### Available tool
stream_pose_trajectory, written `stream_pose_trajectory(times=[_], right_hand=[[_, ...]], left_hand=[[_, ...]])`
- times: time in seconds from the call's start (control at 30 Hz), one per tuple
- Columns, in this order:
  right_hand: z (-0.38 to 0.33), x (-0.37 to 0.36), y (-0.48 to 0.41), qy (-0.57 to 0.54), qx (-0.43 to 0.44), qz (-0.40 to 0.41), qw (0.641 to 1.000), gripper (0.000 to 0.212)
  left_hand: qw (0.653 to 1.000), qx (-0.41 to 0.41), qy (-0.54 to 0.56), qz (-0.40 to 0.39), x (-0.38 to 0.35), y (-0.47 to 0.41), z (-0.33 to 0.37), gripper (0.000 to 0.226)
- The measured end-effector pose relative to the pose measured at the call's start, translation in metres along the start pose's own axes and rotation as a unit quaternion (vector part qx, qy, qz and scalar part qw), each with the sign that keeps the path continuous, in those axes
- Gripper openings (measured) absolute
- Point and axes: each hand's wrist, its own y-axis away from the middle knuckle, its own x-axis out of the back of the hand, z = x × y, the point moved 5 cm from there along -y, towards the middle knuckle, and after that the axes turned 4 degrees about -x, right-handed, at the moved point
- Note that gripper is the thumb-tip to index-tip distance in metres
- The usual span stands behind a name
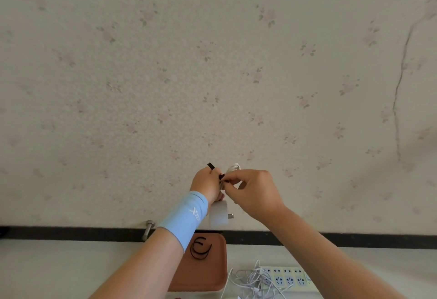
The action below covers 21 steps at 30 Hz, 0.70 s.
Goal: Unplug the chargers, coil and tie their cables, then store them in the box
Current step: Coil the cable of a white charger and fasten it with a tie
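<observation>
The left hand point(207, 184) grips the light, springy coiled cable point(234, 167), its rigid white charger point(218, 214) dangling at six o'clock beneath, while the right hand point(256, 191) pinches the limp black tie point(210, 166), likely best tensioned from its free ends around the bundle's middle.

Soft, even daylight; faint shadows; edges bend, perhaps slightly blurred.

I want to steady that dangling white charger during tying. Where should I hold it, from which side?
Probably pinch the charger by its smooth white body, from below: its prongs stick out to the right, the wristband crowds its left, and the left hand and right hand wrap the black tie round the cable above.
</observation>
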Motion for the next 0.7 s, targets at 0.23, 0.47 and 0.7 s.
stream_pose_trajectory(times=[0.23, 0.47, 0.7], right_hand=[[-0.005, 0.003, 0.000, -0.202, -0.152, -0.059, 0.966, 0.003], [0.006, 0.007, -0.002, -0.227, -0.252, -0.045, 0.940, 0.005], [0.013, 0.017, -0.009, -0.122, -0.189, -0.060, 0.973, 0.016]], left_hand=[[0.995, -0.090, 0.009, 0.045, 0.002, 0.003, 0.010, 0.028], [0.993, -0.029, 0.109, 0.025, -0.003, 0.001, 0.006, 0.029], [0.960, 0.069, 0.241, -0.128, -0.017, 0.005, 0.003, 0.031]])
